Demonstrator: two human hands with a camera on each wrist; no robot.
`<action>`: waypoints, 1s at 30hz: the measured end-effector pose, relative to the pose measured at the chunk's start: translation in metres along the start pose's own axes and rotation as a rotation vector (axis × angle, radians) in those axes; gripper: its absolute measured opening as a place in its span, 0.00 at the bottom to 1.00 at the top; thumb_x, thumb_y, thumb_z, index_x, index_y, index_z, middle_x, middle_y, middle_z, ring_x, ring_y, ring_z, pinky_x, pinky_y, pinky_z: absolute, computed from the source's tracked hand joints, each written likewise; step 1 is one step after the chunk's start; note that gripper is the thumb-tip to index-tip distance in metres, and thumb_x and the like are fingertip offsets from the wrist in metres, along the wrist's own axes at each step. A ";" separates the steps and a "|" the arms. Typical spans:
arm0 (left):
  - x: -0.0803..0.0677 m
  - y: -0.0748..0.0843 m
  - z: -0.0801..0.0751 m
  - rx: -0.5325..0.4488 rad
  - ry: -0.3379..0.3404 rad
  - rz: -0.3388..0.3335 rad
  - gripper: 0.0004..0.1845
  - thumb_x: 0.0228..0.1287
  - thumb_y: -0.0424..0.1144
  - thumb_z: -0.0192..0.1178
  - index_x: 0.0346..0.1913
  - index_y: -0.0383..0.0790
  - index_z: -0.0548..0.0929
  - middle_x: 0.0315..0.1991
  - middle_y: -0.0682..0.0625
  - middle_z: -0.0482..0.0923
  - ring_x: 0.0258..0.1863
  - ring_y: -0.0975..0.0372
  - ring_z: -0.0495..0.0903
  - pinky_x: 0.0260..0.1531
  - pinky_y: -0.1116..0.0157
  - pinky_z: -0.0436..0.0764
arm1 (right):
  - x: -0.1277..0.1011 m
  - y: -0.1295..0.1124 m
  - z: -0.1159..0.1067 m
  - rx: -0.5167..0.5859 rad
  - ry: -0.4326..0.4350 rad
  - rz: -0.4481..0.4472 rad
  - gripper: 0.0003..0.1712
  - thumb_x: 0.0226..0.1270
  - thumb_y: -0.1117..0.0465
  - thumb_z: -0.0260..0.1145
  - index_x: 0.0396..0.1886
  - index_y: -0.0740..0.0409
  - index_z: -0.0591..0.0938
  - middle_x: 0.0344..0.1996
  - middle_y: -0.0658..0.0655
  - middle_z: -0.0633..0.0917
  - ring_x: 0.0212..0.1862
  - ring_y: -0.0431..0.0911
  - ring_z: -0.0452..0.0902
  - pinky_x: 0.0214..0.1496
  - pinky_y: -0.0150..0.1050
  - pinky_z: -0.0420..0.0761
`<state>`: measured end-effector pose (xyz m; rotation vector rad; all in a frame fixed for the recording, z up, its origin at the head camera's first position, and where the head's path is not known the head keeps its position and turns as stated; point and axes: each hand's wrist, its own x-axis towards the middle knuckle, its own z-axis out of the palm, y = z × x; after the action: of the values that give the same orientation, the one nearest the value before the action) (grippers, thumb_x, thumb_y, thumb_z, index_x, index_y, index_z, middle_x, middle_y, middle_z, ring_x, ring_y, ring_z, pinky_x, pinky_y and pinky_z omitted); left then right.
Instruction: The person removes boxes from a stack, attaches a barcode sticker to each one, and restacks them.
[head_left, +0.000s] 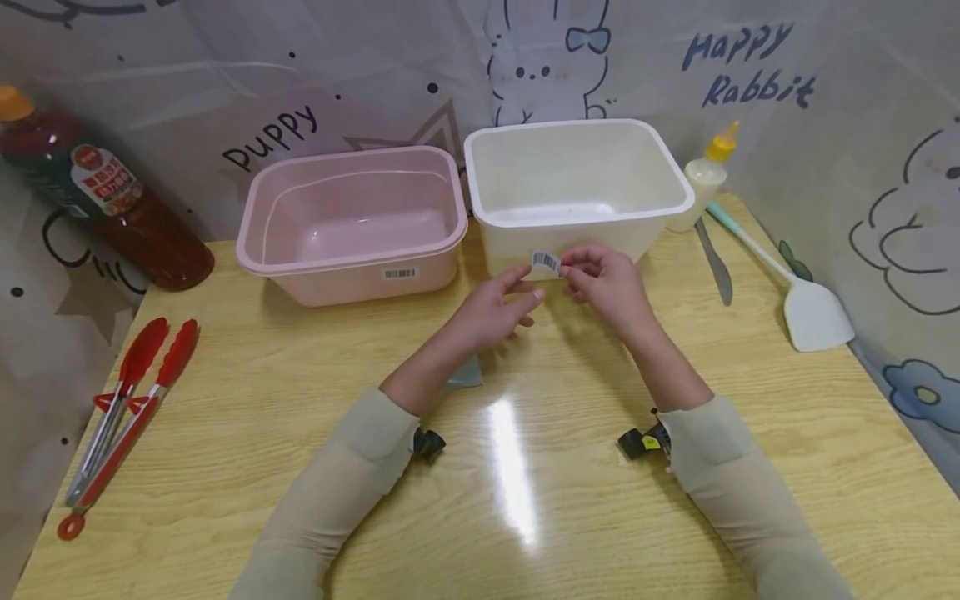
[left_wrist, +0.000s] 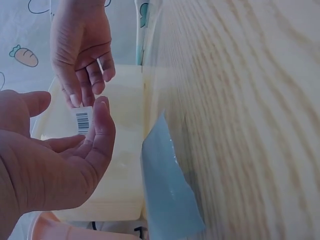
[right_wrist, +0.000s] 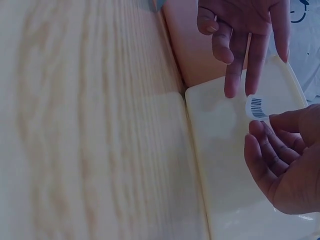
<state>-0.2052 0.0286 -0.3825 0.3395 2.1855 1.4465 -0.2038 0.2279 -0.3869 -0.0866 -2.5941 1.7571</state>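
My right hand (head_left: pixel 609 287) pinches one end of a small barcode sticker (head_left: pixel 546 262) between thumb and forefinger, in front of the white bin (head_left: pixel 585 220). The left hand (head_left: pixel 491 312) reaches in from the other side, its fingers extended and fingertips right at the sticker's free edge. In the right wrist view the barcode label (right_wrist: pixel 256 107) is curved and overlaps the bin's front wall. A pink bin (head_left: pixel 352 285) on the left bears a similar barcode label (head_left: pixel 401 273) on its front. Under the left forearm lies a blue-grey sheet piece (left_wrist: pixel 167 185) on the table, partly hidden in the head view.
Red-handled tongs (head_left: pixel 123 417) lie at the left, below a big sauce bottle (head_left: pixel 112 200). At the right are a yellow-capped squeeze bottle (head_left: pixel 703 185), a knife (head_left: pixel 716 265) and a white spatula (head_left: pixel 816 315). Printed cloth (head_left: pixel 360 75) covers the wall behind.
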 end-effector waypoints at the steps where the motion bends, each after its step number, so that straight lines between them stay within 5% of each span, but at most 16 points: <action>1: 0.001 0.000 0.000 0.003 -0.002 -0.004 0.35 0.77 0.54 0.55 0.80 0.51 0.57 0.72 0.48 0.71 0.49 0.56 0.86 0.49 0.54 0.86 | 0.000 0.000 0.000 0.000 -0.005 0.004 0.13 0.74 0.63 0.64 0.52 0.67 0.82 0.48 0.69 0.85 0.32 0.39 0.82 0.35 0.30 0.85; 30: 0.005 -0.001 -0.005 0.040 0.008 -0.029 0.39 0.76 0.53 0.55 0.82 0.47 0.53 0.72 0.46 0.71 0.50 0.54 0.86 0.48 0.54 0.86 | 0.000 0.000 0.000 0.037 0.000 -0.019 0.18 0.74 0.61 0.63 0.57 0.67 0.81 0.53 0.72 0.84 0.38 0.47 0.86 0.38 0.34 0.88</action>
<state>-0.2123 0.0262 -0.3834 0.3153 2.2194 1.3925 -0.2038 0.2278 -0.3872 -0.0614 -2.5524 1.7973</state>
